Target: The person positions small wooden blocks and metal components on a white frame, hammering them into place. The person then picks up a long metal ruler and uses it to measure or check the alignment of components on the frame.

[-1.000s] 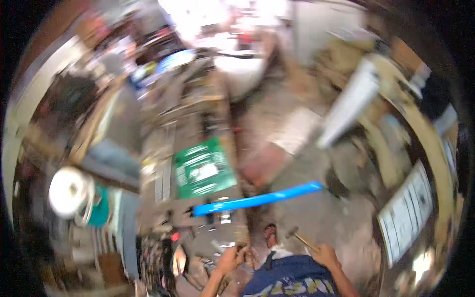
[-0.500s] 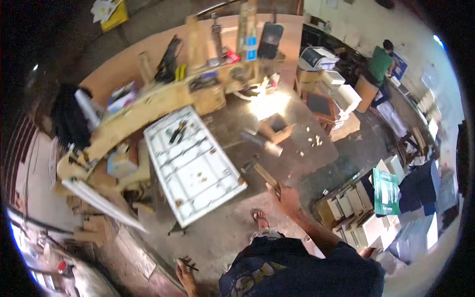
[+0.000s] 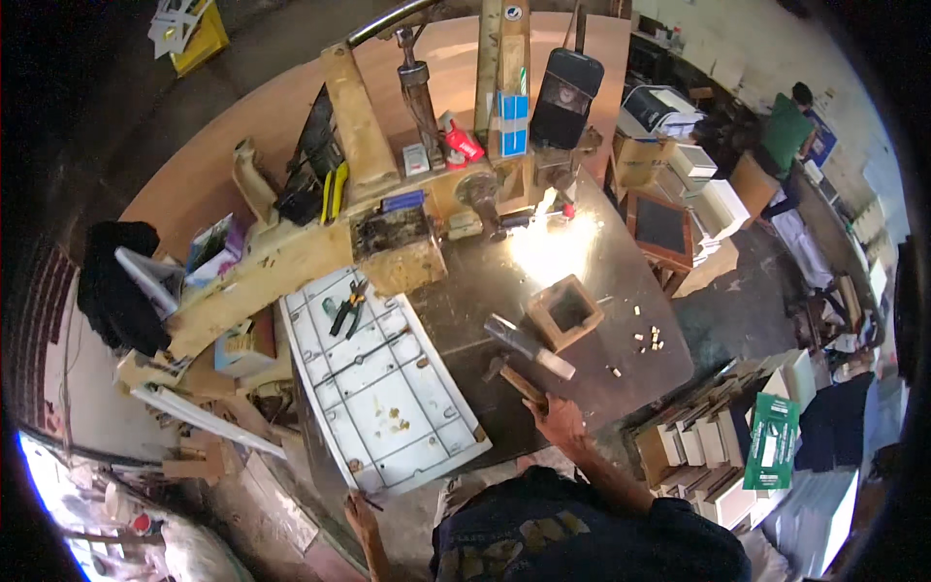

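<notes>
My right hand (image 3: 560, 419) is closed round the wooden handle of a hammer (image 3: 522, 384), at the near edge of the dark table. The hammer's head points away to the left, close to a dark tapered tool with a pale end (image 3: 529, 346). Beyond that stands a square hollow wooden block (image 3: 565, 311). My left hand (image 3: 362, 522) is low at the left, by the near corner of a white panel with dark grid lines (image 3: 359, 407). Its fingers are closed on a thin dark thing, too small to make out. Pliers (image 3: 347, 308) and small yellowish bits (image 3: 398, 419) lie on the panel.
Small pale pieces (image 3: 652, 339) lie scattered on the table's right. A bright lamp glow (image 3: 553, 247) lights its back. A wooden rack (image 3: 281, 257) with tools runs along the back left. Stacked boxes (image 3: 698, 441) stand at the right. Another person (image 3: 784, 136) is far off right.
My right hand has carried the hammer forward to the table's edge. My left hand has come up to the white panel's near corner. The view has shifted, with more table showing.
</notes>
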`<control>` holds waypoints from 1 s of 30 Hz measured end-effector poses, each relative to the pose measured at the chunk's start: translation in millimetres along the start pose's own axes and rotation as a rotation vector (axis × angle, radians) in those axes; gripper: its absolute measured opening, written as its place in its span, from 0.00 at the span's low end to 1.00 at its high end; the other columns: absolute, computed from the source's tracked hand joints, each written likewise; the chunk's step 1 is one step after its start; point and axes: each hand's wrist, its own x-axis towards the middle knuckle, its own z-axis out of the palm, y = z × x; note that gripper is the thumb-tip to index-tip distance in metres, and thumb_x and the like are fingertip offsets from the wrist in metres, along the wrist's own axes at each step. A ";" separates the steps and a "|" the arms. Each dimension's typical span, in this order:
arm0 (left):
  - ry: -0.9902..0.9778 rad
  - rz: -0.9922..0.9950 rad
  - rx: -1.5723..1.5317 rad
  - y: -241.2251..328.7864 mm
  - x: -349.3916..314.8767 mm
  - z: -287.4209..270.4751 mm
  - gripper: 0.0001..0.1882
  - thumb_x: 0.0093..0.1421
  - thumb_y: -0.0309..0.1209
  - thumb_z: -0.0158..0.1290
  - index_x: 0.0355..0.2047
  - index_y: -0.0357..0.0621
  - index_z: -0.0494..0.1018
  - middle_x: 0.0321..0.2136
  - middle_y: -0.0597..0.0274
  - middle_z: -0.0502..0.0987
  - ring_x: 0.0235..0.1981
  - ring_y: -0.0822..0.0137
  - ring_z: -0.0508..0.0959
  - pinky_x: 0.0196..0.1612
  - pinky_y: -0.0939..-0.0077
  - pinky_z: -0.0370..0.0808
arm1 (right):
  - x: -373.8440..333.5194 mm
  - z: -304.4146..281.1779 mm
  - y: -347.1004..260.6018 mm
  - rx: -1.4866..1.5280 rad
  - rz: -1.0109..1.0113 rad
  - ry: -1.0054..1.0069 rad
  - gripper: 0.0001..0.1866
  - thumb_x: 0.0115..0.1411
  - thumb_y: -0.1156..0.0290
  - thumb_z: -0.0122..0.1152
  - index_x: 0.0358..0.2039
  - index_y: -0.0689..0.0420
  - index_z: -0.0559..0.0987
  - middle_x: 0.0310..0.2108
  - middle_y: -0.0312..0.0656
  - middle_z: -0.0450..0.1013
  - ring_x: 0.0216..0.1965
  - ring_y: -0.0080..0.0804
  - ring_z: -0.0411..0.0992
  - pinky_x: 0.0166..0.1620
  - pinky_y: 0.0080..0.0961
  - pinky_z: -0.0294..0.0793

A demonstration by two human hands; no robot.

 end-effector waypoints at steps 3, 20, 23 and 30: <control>0.167 -0.093 0.296 13.7 -1.3 21.5 0.27 0.71 0.47 0.42 0.21 0.37 0.63 0.15 0.64 0.56 0.18 0.70 0.55 0.23 0.67 0.53 | 6.0 2.2 11.3 0.090 0.030 0.024 0.25 0.61 0.48 0.61 0.35 0.63 0.78 0.23 0.55 0.77 0.26 0.58 0.77 0.31 0.47 0.77; -0.126 -0.270 0.005 10.2 0.6 -16.3 0.15 0.71 0.38 0.47 0.34 0.39 0.72 0.30 0.65 0.73 0.33 0.70 0.70 0.39 0.72 0.68 | 218.1 -183.5 -99.6 -0.002 -0.390 0.778 0.31 0.59 0.64 0.63 0.60 0.60 0.66 0.51 0.48 0.69 0.61 0.53 0.57 0.61 0.52 0.52; -0.091 -0.190 -0.010 -18.1 0.2 -30.7 0.13 0.72 0.34 0.45 0.39 0.36 0.73 0.38 0.58 0.76 0.38 0.67 0.73 0.45 0.69 0.70 | 250.8 -205.1 -90.7 -0.115 -0.382 0.758 0.32 0.61 0.62 0.60 0.62 0.60 0.64 0.55 0.45 0.68 0.63 0.51 0.53 0.62 0.50 0.48; -0.188 -0.347 0.119 -46.8 22.6 -55.3 0.17 0.71 0.39 0.44 0.44 0.36 0.73 0.40 0.55 0.74 0.40 0.62 0.72 0.44 0.66 0.69 | 280.1 -210.2 -83.6 -0.257 -0.404 0.684 0.36 0.63 0.58 0.58 0.66 0.60 0.58 0.54 0.45 0.68 0.64 0.51 0.52 0.61 0.53 0.48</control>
